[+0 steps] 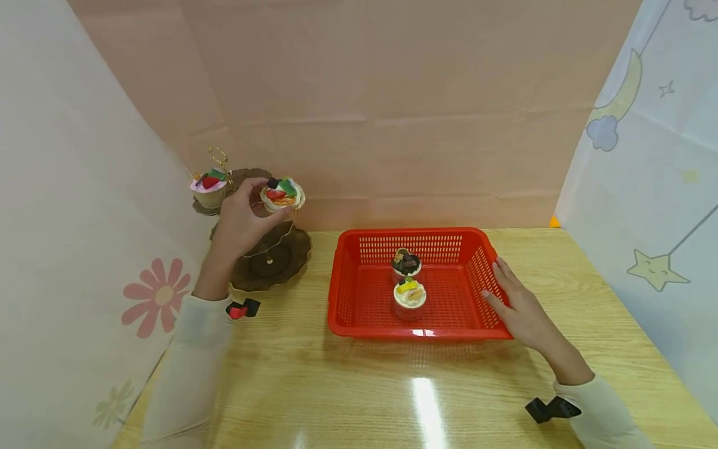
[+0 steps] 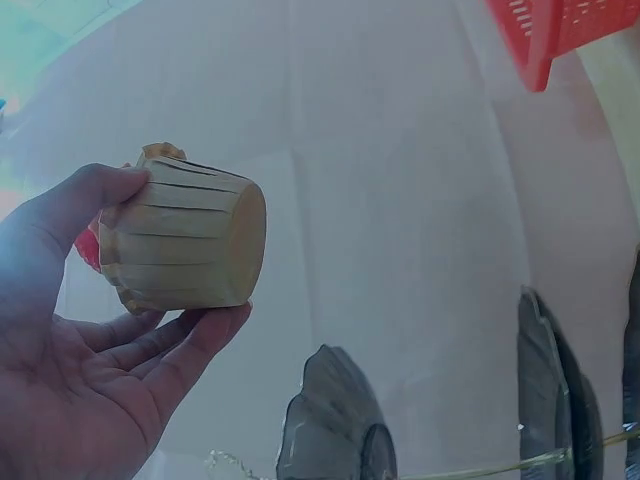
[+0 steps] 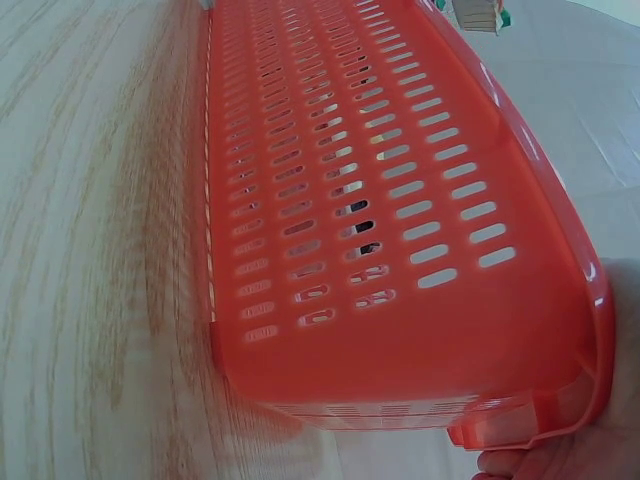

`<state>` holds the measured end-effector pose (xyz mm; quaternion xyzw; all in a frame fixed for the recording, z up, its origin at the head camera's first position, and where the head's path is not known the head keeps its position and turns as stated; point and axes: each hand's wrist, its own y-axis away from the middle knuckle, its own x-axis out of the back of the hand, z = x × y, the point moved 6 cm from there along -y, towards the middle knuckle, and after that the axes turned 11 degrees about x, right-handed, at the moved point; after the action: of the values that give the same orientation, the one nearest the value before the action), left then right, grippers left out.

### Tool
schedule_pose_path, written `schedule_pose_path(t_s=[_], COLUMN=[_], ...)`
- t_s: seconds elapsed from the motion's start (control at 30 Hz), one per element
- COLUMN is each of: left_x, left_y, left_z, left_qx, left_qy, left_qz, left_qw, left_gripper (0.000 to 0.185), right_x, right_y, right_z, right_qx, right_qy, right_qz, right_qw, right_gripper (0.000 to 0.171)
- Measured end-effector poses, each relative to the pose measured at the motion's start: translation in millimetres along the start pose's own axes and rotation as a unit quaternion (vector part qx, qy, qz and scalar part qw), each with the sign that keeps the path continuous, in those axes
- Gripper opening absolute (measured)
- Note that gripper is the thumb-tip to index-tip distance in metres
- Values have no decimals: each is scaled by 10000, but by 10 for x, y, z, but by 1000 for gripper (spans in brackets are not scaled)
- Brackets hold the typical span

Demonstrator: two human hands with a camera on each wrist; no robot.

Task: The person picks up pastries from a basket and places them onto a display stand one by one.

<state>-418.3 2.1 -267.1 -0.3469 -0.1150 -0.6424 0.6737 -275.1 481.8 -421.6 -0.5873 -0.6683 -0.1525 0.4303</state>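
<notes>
Fruit-topped cupcake [image 1: 283, 194] pinched in left hand [image 1: 242, 215], near tiered stand [image 1: 294, 249], right hand [image 1: 523, 313] gripping red basket [image 1: 376, 332] at rim, two cupcakes [image 1: 409, 295] inside.

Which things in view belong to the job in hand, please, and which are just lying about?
Seemingly in the job:
held cupcake, in the left grip
red basket, right grip on its rim
yellow-topped cupcake and dark-topped cupcake, in the basket
tiered stand, bearing a pink-topped cupcake

Seemingly just surroundings:
pinkish backdrop
flower-printed sheet
star-printed sheet
small orange object, back right
</notes>
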Motion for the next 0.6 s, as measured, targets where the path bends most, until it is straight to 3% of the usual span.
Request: schedule_pose_path(t_s=[0.23, 0.6], left_x=[204, 306], left_y=[-91, -170], left_z=[-52, -248], left_qx=[272, 661], left_qy=[-21, 107], left_qz=[133, 539], left_qw=[9995, 9963], left_gripper=[71, 72], right_x=[5, -14], right_y=[-9, -1], right_z=[-5, 3], right_qx=[23, 9], right_qy=[15, -28], right_qz=[13, 9], right_qw=[10000, 10000], right_gripper=[74, 74])
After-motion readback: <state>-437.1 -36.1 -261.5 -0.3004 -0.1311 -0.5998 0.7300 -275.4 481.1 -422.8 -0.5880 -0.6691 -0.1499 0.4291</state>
